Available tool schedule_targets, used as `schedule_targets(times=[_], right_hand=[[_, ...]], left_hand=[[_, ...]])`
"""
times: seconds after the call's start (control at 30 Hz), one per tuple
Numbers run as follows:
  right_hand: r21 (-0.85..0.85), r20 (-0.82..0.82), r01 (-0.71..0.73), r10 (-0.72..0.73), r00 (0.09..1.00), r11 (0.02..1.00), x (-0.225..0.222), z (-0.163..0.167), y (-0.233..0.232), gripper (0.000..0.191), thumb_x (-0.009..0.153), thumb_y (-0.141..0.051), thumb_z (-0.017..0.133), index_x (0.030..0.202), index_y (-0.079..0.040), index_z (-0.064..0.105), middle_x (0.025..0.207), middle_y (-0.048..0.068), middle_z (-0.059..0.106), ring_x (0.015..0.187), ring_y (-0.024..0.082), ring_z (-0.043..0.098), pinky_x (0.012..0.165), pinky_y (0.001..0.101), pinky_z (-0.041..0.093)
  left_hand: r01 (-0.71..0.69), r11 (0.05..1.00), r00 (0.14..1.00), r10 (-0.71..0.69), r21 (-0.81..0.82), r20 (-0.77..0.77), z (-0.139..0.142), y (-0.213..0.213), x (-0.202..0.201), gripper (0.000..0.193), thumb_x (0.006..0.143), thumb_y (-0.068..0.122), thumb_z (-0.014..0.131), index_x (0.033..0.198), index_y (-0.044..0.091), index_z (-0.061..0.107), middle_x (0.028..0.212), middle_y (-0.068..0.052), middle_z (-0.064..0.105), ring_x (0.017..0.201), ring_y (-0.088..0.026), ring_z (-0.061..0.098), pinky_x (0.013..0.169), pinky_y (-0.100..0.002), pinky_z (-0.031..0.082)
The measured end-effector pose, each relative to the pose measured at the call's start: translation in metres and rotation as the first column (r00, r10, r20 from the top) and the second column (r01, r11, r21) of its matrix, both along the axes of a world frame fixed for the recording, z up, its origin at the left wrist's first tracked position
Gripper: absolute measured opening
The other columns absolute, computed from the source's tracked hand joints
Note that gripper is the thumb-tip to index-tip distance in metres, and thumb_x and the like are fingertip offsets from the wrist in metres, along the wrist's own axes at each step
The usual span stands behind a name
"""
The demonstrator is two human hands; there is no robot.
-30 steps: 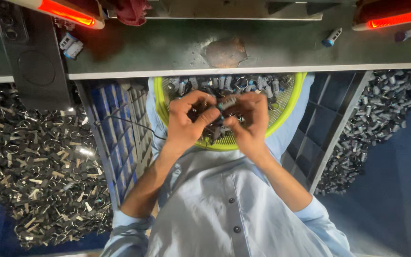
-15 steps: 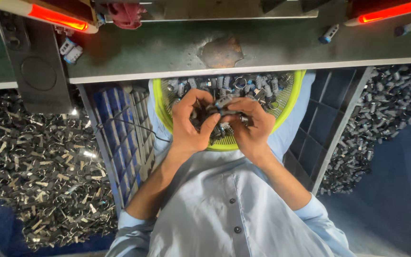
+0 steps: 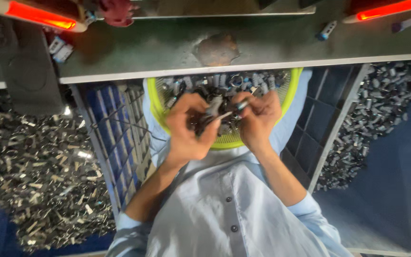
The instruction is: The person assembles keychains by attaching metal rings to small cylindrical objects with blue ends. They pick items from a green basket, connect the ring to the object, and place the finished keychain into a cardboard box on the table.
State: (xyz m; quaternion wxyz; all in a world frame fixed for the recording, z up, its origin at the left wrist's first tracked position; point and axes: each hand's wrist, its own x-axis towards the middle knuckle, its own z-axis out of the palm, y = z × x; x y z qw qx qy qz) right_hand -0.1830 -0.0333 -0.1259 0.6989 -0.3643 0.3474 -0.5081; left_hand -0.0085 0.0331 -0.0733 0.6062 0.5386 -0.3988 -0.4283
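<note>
Left hand (image 3: pixel 189 131): curled over the yellow basket (image 3: pixel 288 90), its grip closed around a small grey metal part (image 3: pixel 213 107) at the fingertips.
Right hand (image 3: pixel 258 116): facing the left one, just beside it; its grip pinches a thin rod-like piece (image 3: pixel 231 112) with a bluish tip that points toward the part in the other hand. Whether rod and part touch is too blurred to tell.
Yellow basket: round, mesh-walled, resting on the person's lap against the edge of the counter (image 3: pixel 167 47); it is filled with small dark and silvery cylinders (image 3: pixel 243 80).
Shirt (image 3: pixel 224 209): pale blue, buttoned, sleeves down to the wrists, filling the lower middle of the view.
Counter: grey-green and worn, with a brown rust-coloured patch (image 3: pixel 217 47) straight above the basket, a small blue-and-white object (image 3: pixel 326 30) further right, and red glowing bars (image 3: pixel 39 16) at both upper corners.
Left floor: a wide heap of shiny metal scraps (image 3: pixel 29 166), beside a blue plastic crate (image 3: pixel 115 123) standing next to the person's knee.
Right floor: a dark crate (image 3: pixel 324 119) and, beyond it, a pile of grey cylinders (image 3: pixel 381 100).
</note>
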Motion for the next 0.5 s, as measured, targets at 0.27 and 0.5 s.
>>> schedule_targets(times=[0.27,0.5], right_hand=[[0.526,0.426,-0.152,-0.105,0.898,0.837,-0.006,0.029,-0.017,0.055,0.07,0.025,0.047,0.111,-0.01,0.053,0.094,0.009,0.059,0.086,0.021,0.055,0.078,0.0303,0.048],[-0.507,-0.175,-0.083,-0.009,0.985,0.858,0.025,0.084,-0.083,0.036,0.093,0.01,0.068,0.11,-0.018,0.053,0.097,0.013,0.07,0.081,0.026,0.067,0.061,0.0353,0.057]], left_hand=[[-0.08,0.989,0.979,0.101,0.122,-0.175,-0.024,0.011,0.025,0.032,0.092,0.005,0.079,0.108,0.002,0.052,0.088,-0.003,0.061,0.078,-0.009,0.057,0.07,-0.021,0.042],[-0.083,0.993,0.928,0.108,0.085,-0.357,-0.031,0.012,0.027,0.057,0.078,-0.012,0.075,0.12,0.008,0.042,0.1,-0.005,0.056,0.088,-0.01,0.06,0.074,-0.024,0.052]])
